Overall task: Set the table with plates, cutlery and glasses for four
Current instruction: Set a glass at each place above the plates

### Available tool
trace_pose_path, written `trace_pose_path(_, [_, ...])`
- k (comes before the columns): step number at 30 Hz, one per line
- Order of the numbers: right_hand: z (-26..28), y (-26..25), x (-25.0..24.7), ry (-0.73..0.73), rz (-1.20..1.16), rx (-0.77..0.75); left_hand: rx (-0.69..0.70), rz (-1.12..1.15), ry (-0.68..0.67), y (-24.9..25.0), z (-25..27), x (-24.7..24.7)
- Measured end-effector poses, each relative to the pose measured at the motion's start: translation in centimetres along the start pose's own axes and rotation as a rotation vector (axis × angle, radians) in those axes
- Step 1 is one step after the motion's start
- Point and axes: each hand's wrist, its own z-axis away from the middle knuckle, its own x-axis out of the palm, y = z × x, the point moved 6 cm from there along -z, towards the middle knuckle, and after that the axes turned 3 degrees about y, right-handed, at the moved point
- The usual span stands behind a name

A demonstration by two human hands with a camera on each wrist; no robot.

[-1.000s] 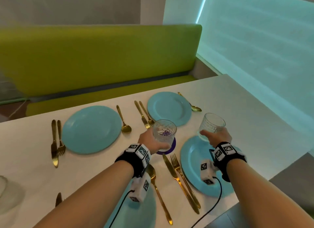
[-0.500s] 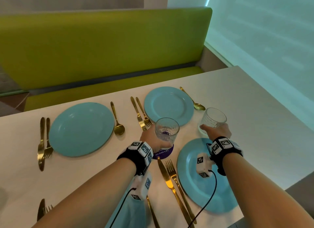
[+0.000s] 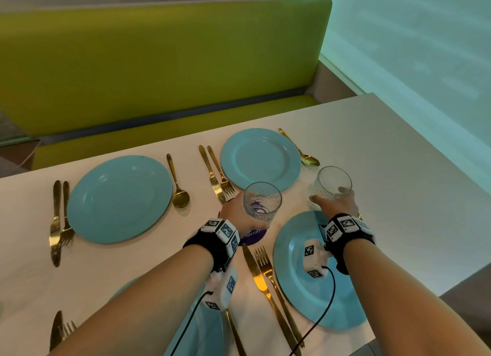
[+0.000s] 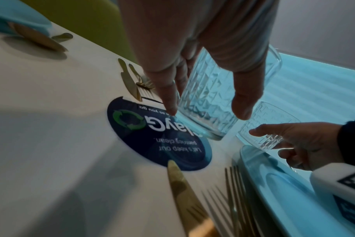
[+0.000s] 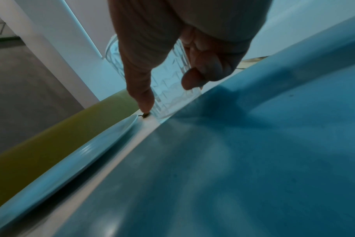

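- Surface: white, set with four blue plates, gold cutlery and two glasses.
- Left hand: grip wrapped round the left glass, fingers on one side and thumb on the other, near the base.
- Left glass: clear, patterned, upright, over the far edge of a round dark sticker; the left wrist view shows its base low at the surface, though whether it touches cannot be told.
- Right hand: grip grasping the right glass low on its wall, thumb to the left.
- Right glass: same pattern, upright, just beyond the rim of the near right plate and near the spoon of the far right setting.
- Far left plate: knife and fork on its left, spoon on its right.
- Far right plate: knife and fork on its left.
- Near right plate: knife and fork on its left, partly covered by the right wrist.
- Near left plate: mostly hidden under the left forearm.
- Green bench: along the far edge of the surface.
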Motion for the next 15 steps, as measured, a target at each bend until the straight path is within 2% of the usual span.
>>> trace_pose_path(15, [-0.2, 1.3, -1.3, -0.029, 0.019, -0.087, 0.029, -0.070, -0.030, 0.4, -0.3, 1.6])
